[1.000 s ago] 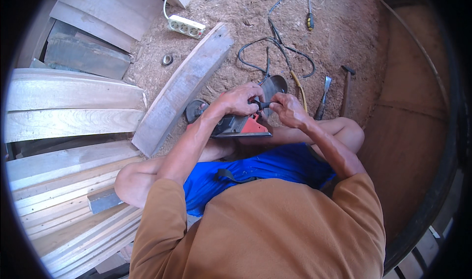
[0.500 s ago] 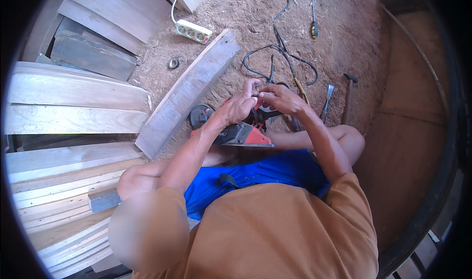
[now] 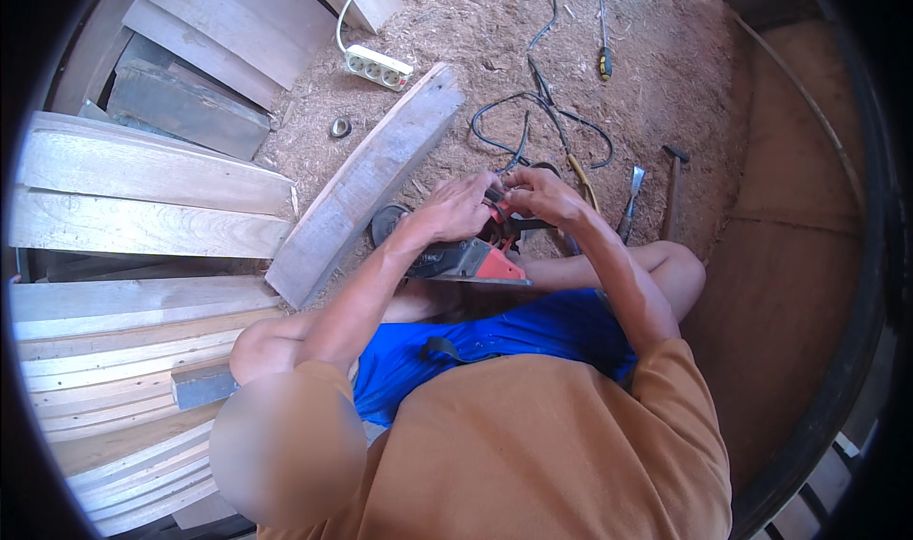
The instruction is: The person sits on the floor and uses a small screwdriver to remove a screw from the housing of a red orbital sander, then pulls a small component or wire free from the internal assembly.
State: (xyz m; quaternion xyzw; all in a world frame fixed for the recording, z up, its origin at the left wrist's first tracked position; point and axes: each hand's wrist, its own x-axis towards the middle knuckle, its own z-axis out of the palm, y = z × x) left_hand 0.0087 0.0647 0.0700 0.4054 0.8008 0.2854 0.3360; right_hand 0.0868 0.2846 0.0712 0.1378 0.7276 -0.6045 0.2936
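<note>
Fingers (image 3: 521, 186) bunched at red-and-black power tool (image 3: 475, 260), wooden beam (image 3: 366, 183) nearby

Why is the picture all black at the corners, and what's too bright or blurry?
Head view: black corners, likely from the round fisheye lens; head view: pale boards on the left look brightest, their edges bending near the rim; head view: a smooth blurry circle lies lower left; head view: tiny details between the left hand and right hand are hard to make out.
</note>
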